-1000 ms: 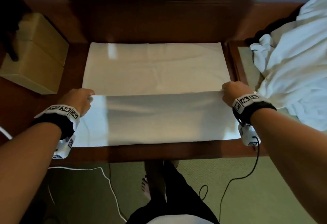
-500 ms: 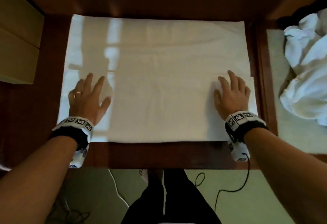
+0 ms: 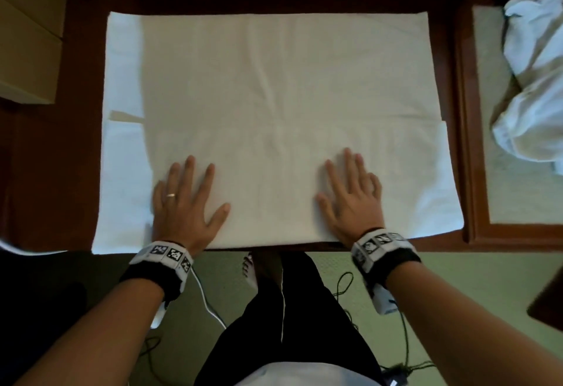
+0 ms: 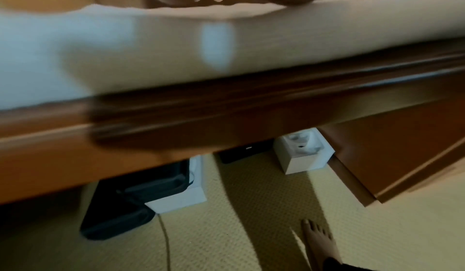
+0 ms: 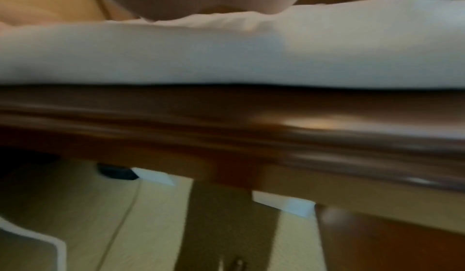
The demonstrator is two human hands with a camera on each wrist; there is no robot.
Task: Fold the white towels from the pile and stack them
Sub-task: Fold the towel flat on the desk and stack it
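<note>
A white towel (image 3: 274, 96), folded once, lies flat across the dark wooden table (image 3: 45, 172); its near edge sits at the table's front edge. My left hand (image 3: 185, 200) rests flat on the towel's near left part, fingers spread. My right hand (image 3: 353, 200) presses flat on the near right part, fingers straight. Both wrist views show only the heel of each hand on the towel's near edge (image 4: 151, 46) (image 5: 226, 52). The pile of unfolded white towels (image 3: 536, 75) lies crumpled at the far right.
A cardboard box (image 3: 27, 35) stands at the table's left. A wooden frame edge (image 3: 466, 142) separates the table from the pile's surface. Cables (image 3: 207, 303) hang by my legs. White socket blocks (image 4: 302, 152) and a black case (image 4: 130, 201) sit on the carpet underneath.
One second ago both hands pinched the towel's near edge, carrying it over. They let go, flattened on the folded towel, then slid inward and toward the near edge.
</note>
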